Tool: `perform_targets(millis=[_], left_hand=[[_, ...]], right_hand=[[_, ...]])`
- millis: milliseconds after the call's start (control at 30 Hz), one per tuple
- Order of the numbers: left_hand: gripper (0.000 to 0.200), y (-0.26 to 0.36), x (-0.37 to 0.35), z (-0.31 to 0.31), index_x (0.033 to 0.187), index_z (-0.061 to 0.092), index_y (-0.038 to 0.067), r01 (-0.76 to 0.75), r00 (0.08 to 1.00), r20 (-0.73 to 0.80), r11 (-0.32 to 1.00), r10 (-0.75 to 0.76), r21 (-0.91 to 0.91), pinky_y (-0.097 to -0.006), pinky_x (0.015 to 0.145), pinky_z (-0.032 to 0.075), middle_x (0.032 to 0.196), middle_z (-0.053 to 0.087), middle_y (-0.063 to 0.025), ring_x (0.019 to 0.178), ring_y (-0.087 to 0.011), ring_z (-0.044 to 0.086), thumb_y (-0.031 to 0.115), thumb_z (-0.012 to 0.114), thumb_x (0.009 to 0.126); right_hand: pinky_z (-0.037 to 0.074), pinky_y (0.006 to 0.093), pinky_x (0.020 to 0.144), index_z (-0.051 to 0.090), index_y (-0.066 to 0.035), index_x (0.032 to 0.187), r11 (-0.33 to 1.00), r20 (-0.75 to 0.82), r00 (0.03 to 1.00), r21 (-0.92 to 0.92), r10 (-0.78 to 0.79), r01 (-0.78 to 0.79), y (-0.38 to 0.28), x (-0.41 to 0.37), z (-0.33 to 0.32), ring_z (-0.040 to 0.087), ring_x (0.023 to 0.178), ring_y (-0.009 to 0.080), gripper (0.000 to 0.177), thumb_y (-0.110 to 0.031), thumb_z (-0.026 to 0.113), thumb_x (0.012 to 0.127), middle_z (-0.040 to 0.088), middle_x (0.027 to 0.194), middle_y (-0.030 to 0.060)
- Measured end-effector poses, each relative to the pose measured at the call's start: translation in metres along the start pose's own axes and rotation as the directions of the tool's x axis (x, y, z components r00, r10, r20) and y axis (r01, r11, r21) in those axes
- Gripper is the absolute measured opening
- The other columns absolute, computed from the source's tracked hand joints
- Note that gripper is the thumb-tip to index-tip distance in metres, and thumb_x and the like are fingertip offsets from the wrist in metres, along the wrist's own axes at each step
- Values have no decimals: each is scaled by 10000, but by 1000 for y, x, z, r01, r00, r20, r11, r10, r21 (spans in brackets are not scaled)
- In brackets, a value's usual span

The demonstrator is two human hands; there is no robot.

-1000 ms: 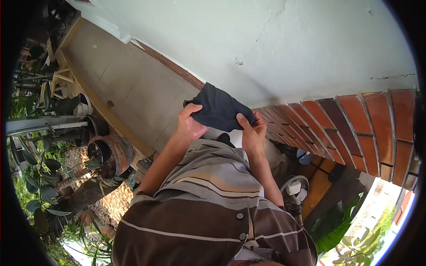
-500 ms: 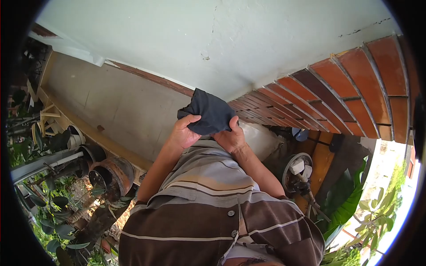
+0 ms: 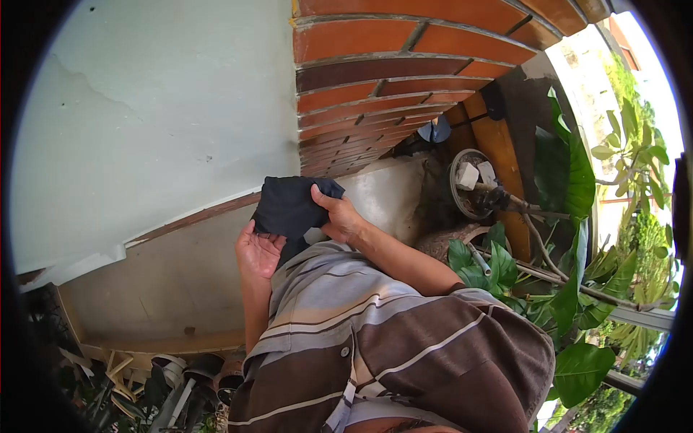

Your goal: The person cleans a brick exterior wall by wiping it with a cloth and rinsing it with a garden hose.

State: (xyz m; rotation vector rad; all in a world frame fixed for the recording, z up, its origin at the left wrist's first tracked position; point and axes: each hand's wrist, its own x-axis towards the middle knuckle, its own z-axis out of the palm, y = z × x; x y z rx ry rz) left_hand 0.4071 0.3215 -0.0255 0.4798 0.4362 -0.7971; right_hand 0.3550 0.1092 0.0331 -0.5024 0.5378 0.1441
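A folded black cloth (image 3: 290,207) is held in front of my waist, with a loose part hanging below it toward my shirt. My right hand (image 3: 339,218) grips its right side, thumb on top and the other fingers hidden behind. At the lower left edge, my left hand (image 3: 260,251) has its palm turned up, with the thumb and fingertips closed on the fabric.
A pale wall (image 3: 166,123) meets a red brick wall (image 3: 375,72) ahead. To the right stand a round pot (image 3: 462,206) with white blocks in it and large-leaved plants (image 3: 577,372). More pots (image 3: 170,368) line the ledge at lower left.
My view has turned to the right, bringing more brick wall and plants into sight. The cloth is now tilted differently, and my left hand has shifted to its lower edge, palm up.
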Motion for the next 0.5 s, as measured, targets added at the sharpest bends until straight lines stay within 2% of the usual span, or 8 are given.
perform_targets(millis=[100,133,200,267,333,400,433,500], left_hand=[[442,9,7,-7,1291,506,10,-23,997,-66,995,30,99,-433,896,528,1271,580,-150,1127,-305,591,274,456,940],[443,12,8,-8,1297,503,14,-41,994,-97,990,55,136,-432,889,532,1284,572,-149,1129,-308,589,280,437,949],[425,22,9,-17,1309,502,27,-52,996,-67,990,61,133,-437,902,531,1318,553,-141,1150,-316,579,269,406,973],[409,31,7,-25,1301,511,33,-67,997,-37,986,73,150,-434,901,533,1332,550,-119,1162,-310,573,260,375,990],[430,36,7,-29,1307,505,32,-77,992,-86,977,96,198,-423,883,535,1330,548,-131,1140,-314,581,270,368,976],[427,42,9,-31,1299,515,45,-68,989,-117,973,95,220,-424,859,537,1321,555,-129,1118,-318,590,279,385,966],[427,44,13,-29,1299,516,47,-53,990,-118,968,84,244,-428,859,536,1322,554,-128,1116,-320,591,283,394,965],[426,46,20,-26,1300,517,53,-20,990,-128,958,59,285,-435,860,533,1326,551,-126,1110,-323,592,291,413,962]], right_hand=[[450,401,981,557,-66,1243,990,19,992,77,-124,122,-11,-9,-13,587,1122,219,335,-247,561,960,619,1211,83],[445,405,989,544,-52,1258,976,-14,980,93,-198,198,-19,-14,-16,582,1131,228,366,-259,565,956,611,1224,94],[435,415,1005,519,-25,1288,932,-83,939,117,-334,342,-41,-26,-26,571,1148,245,430,-282,574,947,595,1249,115],[417,413,1029,497,-14,1311,758,-47,760,49,-648,650,-78,-44,-32,548,1191,257,431,-273,531,967,560,1303,126],[402,422,1048,444,-25,1364,530,-68,527,-28,-847,847,-125,-58,-40,516,1231,265,437,-248,483,989,520,1350,130],[423,404,1028,378,-69,1423,297,-83,290,-108,-954,949,-171,-60,-40,513,1230,252,445,-229,434,1012,492,1377,109],[445,377,994,360,-86,1437,175,-112,149,-283,-982,943,-192,-52,-43,530,1197,223,452,-241,431,1018,494,1371,100],[467,351,949,345,-90,1448,139,-182,94,-254,-979,957,-206,-43,-35,553,1146,194,490,-278,461,1010,519,1341,95]])
